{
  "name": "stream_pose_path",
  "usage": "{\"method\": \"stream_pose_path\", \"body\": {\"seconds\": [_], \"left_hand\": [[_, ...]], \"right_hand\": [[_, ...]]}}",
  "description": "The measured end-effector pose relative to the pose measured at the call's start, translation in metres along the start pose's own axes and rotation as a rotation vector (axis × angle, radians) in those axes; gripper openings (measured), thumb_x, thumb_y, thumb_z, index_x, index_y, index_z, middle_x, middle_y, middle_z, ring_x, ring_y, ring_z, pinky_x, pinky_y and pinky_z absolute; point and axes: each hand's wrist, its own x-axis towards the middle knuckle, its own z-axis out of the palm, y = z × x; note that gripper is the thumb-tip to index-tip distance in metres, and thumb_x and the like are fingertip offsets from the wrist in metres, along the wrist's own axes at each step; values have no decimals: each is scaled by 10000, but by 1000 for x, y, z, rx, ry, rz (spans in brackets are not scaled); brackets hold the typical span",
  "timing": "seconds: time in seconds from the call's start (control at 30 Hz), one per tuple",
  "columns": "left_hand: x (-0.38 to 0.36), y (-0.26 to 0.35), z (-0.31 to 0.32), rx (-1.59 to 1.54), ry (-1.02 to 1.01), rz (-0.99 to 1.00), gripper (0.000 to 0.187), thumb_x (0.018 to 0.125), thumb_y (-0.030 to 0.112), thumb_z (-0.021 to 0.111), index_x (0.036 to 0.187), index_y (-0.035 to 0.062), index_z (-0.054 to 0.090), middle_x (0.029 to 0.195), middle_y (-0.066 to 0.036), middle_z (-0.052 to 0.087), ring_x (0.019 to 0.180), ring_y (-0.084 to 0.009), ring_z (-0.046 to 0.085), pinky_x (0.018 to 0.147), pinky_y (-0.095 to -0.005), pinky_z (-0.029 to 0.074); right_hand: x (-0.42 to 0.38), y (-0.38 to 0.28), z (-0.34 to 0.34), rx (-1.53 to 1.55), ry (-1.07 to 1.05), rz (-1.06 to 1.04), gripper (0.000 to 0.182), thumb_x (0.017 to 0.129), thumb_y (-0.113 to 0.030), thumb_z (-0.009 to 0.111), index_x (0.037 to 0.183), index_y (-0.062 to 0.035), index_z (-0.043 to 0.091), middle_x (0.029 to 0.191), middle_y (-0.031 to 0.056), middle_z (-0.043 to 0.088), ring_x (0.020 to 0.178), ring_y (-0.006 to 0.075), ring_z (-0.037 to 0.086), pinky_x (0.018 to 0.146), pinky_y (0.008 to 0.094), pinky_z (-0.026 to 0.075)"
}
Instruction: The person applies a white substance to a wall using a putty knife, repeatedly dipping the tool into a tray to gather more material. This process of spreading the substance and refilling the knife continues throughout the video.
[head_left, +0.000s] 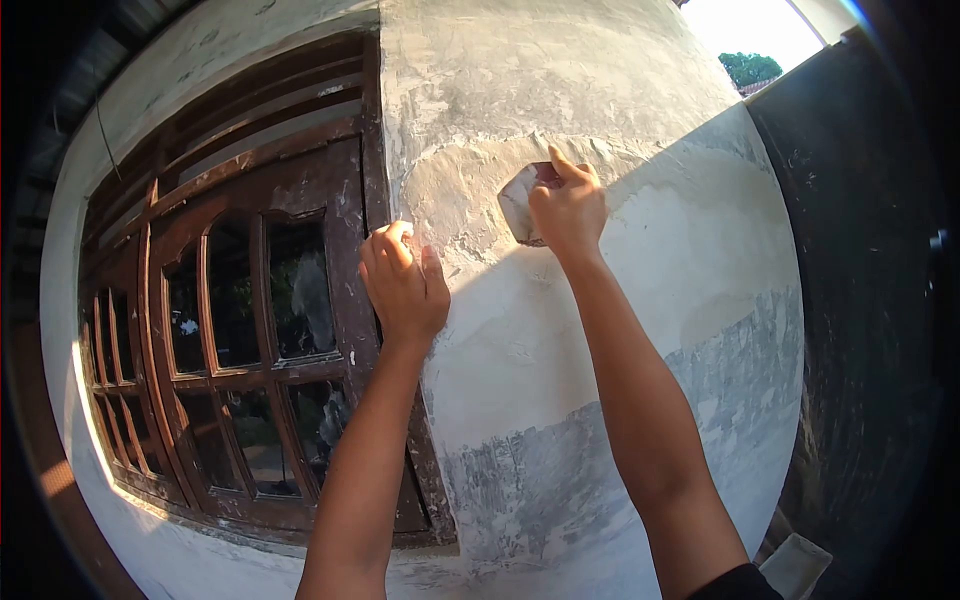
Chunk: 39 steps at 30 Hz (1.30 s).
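My right hand (pixel 572 205) grips a flat putty scraper (pixel 518 203) whose pale face is smeared with filler. Its blade lies against or just off the wall, within a patch of wet-looking plaster (pixel 455 195); exact contact cannot be made out. The index finger points up along the tool, and the hand covers its grip. My left hand (pixel 405 285) is at the edge of the brown window frame (pixel 372 200), where the frame meets the wall. Its fingers are bent, the thumb stands apart, and a small white smear shows at the fingertips. I see no tool in it.
Left of the hands is a brown wooden window (pixel 250 290) with glass panes. The curved wall (pixel 560 350) has whitish filler above a rough grey band. To the right stands a dark panel (pixel 860 300). A pale block-like object (pixel 797 565) is low at the right.
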Motion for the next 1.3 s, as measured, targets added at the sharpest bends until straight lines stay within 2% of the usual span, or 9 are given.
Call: {"method": "stream_pose_path", "body": {"seconds": [0.1,0.3,0.43,0.57,0.7,0.9,1.0,1.17,1.3], "left_hand": [[-1,0,-1,-10,-12,-14,314,900,223,492,1131,11,470,1084,-175,517,1065,-356,469,914,-462,347],[-1,-1,1,-6,16,3,310,912,247,487,1119,18,476,1064,-173,522,1055,-355,472,912,-466,346],[-3,-1,1,16,11,3,307,907,241,488,1118,18,476,1054,-170,526,1048,-354,476,912,-465,347],[0,1,0,5,15,-1,320,839,190,525,1103,15,477,1046,-155,517,1047,-347,480,879,-461,361],[-1,1,-1,10,-21,-44,294,888,215,500,1110,24,478,1067,-165,526,1058,-353,474,908,-462,346],[1,3,-1,23,2,-7,320,828,193,528,1096,23,490,1018,-135,523,1035,-332,490,864,-454,358],[0,2,0,25,4,1,321,823,199,529,1089,23,490,1013,-136,522,1026,-334,490,850,-451,359],[1,3,-1,15,8,3,304,832,204,520,1075,24,493,1005,-139,520,1009,-337,489,843,-452,359],[1,2,-1,24,12,-10,300,835,201,526,1076,25,489,1006,-143,519,1012,-342,486,844,-453,359]], "right_hand": [[-23,-12,15,-64,-113,-201,525,687,-117,620,1207,-179,662,969,20,627,917,182,620,803,315,467],[-5,5,-3,2,82,66,536,721,-142,617,1257,-164,619,966,53,614,933,206,594,798,327,447],[-27,-4,6,23,-238,-155,520,742,-157,630,1261,-137,615,1007,8,584,929,189,584,832,355,418],[-14,9,-11,-153,-25,64,501,782,-166,629,1281,-142,599,1004,22,582,935,179,584,863,381,376],[-32,-1,-9,-72,-284,-117,501,803,-173,634,1300,-156,580,1018,47,577,961,199,591,866,394,383],[-12,8,-13,-59,-25,136,476,774,-175,656,1249,-167,622,1023,51,596,945,208,614,876,371,391],[-25,1,7,20,-205,-157,476,757,-159,657,1230,-111,630,994,24,606,927,190,613,862,378,390],[-1,14,0,-16,-24,190,502,738,-148,630,1238,-112,625,995,29,617,920,194,605,860,421,387],[-31,-9,14,155,-124,-89,499,731,-156,631,1230,-143,633,955,66,595,891,230,609,852,416,394]]}}
